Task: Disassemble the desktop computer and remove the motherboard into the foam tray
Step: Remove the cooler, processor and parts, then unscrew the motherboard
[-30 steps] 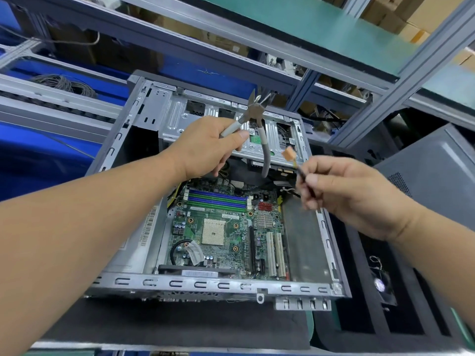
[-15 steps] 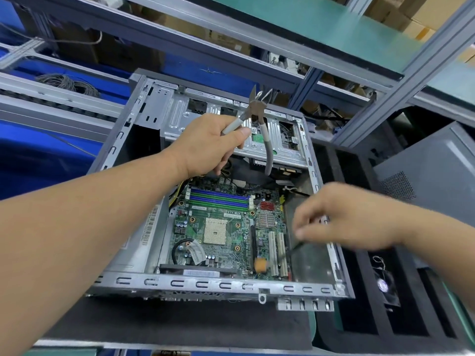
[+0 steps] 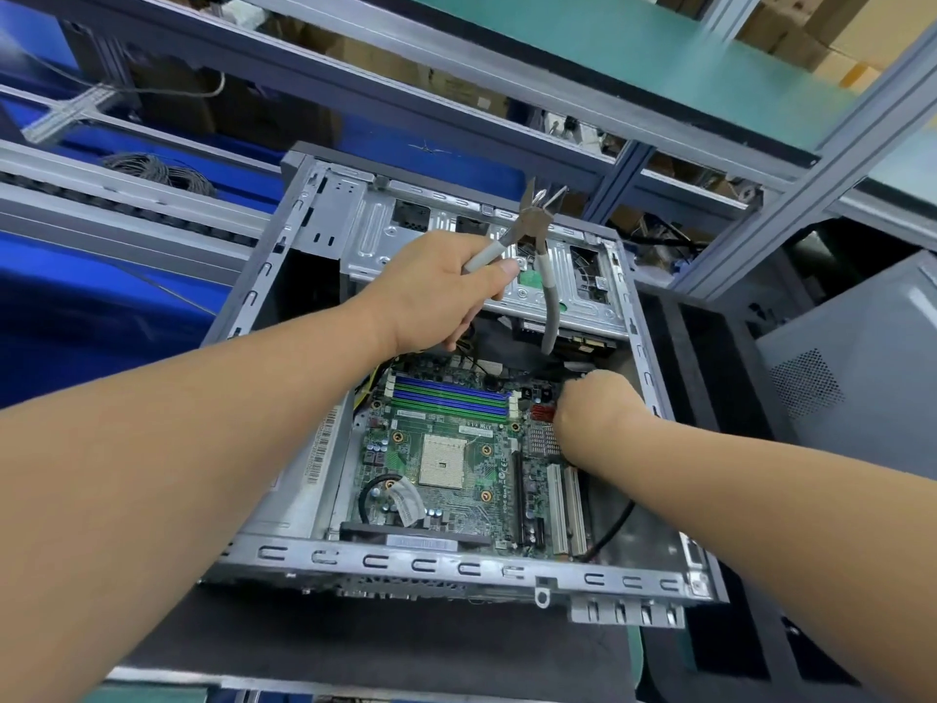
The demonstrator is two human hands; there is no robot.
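While left hand holds pliers, right hand reaches motherboard.

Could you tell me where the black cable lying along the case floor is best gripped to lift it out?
Probably pinch the black cable at its bare curved middle, from above: it lies exposed right of the white slots, while its upper end hides under the right hand.

motherboard in case, foam tray right of case
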